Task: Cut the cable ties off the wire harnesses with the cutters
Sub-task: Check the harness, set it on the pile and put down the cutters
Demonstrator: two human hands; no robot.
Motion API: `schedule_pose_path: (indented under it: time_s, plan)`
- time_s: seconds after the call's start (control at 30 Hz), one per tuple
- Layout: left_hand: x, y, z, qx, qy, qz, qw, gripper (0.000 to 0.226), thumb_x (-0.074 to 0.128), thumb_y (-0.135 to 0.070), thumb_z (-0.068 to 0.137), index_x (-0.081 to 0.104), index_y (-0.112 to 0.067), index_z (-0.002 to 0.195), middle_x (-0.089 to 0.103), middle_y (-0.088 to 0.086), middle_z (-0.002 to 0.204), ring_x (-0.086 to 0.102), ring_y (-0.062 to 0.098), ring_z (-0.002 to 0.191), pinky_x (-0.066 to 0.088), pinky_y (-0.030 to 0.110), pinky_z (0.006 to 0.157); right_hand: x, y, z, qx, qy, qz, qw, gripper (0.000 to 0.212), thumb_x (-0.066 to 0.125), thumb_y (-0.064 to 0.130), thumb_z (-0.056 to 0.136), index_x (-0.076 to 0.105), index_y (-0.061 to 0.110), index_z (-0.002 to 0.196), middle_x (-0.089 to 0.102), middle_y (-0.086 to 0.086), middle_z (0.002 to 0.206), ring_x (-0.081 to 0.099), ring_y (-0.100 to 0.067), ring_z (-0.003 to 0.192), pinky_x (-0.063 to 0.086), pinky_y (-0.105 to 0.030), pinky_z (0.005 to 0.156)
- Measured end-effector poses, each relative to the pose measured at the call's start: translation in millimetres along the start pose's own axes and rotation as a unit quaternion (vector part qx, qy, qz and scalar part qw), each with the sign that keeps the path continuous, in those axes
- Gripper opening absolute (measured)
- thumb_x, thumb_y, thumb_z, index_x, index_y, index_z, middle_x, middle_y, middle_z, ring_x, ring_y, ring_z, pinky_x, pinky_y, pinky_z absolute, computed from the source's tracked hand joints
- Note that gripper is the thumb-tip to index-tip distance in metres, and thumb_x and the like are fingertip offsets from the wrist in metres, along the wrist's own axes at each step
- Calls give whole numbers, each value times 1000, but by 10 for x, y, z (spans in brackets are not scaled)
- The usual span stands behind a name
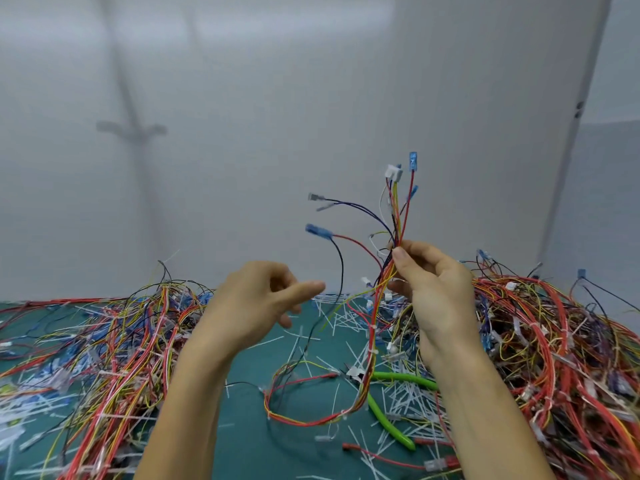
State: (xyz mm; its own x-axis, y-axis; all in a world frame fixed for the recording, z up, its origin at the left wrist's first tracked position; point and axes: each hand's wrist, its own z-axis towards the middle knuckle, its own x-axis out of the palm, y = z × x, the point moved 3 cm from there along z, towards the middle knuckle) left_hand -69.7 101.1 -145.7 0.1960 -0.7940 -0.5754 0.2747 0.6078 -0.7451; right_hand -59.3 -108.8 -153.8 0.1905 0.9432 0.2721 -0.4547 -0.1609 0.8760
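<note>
Above the middle of the table [249,396]: one wire harness [398,235] held up, the cutters [398,377] not in hand.

The right hand [433,289] pinches the harness just below its fanned connectors, and the tail loops down onto the table. The left hand [256,303] hovers to its left, fingers loose and holding nothing. The bundle looks light and limp, so it is probably best gripped close beside a tie. The cutters lie under the loop. No bin is in view, and cut tie ends [346,318] litter the table.

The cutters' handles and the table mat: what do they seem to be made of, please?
The cutters' handles look like bright-green plastic or rubber sleeves, smooth, with a slight sheen along them. The table mat looks like matte teal rubber or vinyl, showing no glare.
</note>
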Motion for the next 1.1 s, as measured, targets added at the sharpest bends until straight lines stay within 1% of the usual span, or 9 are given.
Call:
schedule_pose_path:
  time_s: [0.07, 0.17, 0.27, 0.4, 0.57, 0.67, 0.8, 0.93, 1.1]
  plan:
    - [5, 43, 9, 13, 20, 12, 1000, 52, 70, -66, 55, 66, -28, 90, 72, -9, 83, 68, 5, 69, 50, 24, 61, 3, -9, 2, 12, 1, 27, 1000, 19, 60, 6, 95, 69, 20, 85, 68, 11, 63, 63, 0, 61, 52, -15, 57]
    - [172, 1, 2, 42, 128, 33, 990, 40, 79, -48, 70, 70, -36, 106, 72, -15, 102, 67, -6, 89, 52, 16, 78, 13, -16, 11, 21, 4, 75, 997, 17, 55, 5, 98, 66, 16, 90, 69, 9, 64, 66, -5, 62, 53, -15, 59]
    - [307, -35, -25, 61, 208, 68, 974, 20, 73, -35, 85, 77, -24, 101, 76, -11, 95, 68, -3, 89, 52, 17, 83, 1, -8, 49, 33, -3, 137, 990, 15, 53, 2, 98, 63, 11, 90, 69, 5, 62, 67, -8, 59, 54, -17, 59]
    - [401, -57, -102, 38, 298, 69, 951, 31, 55, -46, 95, 74, -24, 102, 74, -13, 94, 68, 0, 90, 52, 23, 89, -36, 1, 69, 42, -16, 203, 978, 12, 52, 2, 98, 61, 7, 92, 67, 1, 60, 67, -9, 57, 54, -18, 56]
    - [469, -57, -121, 48, 360, 8, 932, 18, 75, -30, 85, 76, -17, 97, 75, -5, 86, 68, 6, 80, 52, 18, 78, -78, 19, 52, 38, -52, 231, 971, 9, 55, 2, 97, 61, 5, 91, 62, -8, 72, 67, -10, 58, 54, -19, 56]
    - [406, -12, -43, 61, 278, -11, 959, 6, 75, -19, 85, 78, -15, 88, 76, -1, 80, 70, 7, 77, 52, 17, 75, -105, 31, 40, 42, -58, 224, 972, 10, 56, 4, 97, 61, 8, 89, 66, -2, 65, 68, -10, 60, 54, -18, 56]
    - [266, 42, 58, 26, 54, -128, 990, 12, 72, -12, 85, 75, -13, 74, 73, 6, 68, 72, 15, 64, 54, 22, 58, -115, 49, 24, 55, -75, 197, 976, 11, 58, 8, 97, 63, 9, 87, 65, -3, 72, 67, -7, 59, 55, -18, 58]
    - [184, 69, 85, -16, -107, -306, 946, 10, 71, -5, 85, 72, -8, 75, 72, 8, 65, 72, 19, 59, 54, 17, 54, -49, 32, 7, 76, -65, 196, 975, 11, 62, 7, 95, 64, 9, 84, 64, 4, 59, 62, -6, 54, 54, -19, 55]
    - [172, 62, 82, -42, -97, -447, 888, 8, 68, -9, 83, 73, -4, 87, 76, 8, 78, 75, 19, 72, 55, 15, 62, 30, -12, -32, 91, -43, 181, 978, 9, 63, 8, 93, 67, 9, 85, 66, 0, 67, 64, -8, 57, 54, -20, 54]
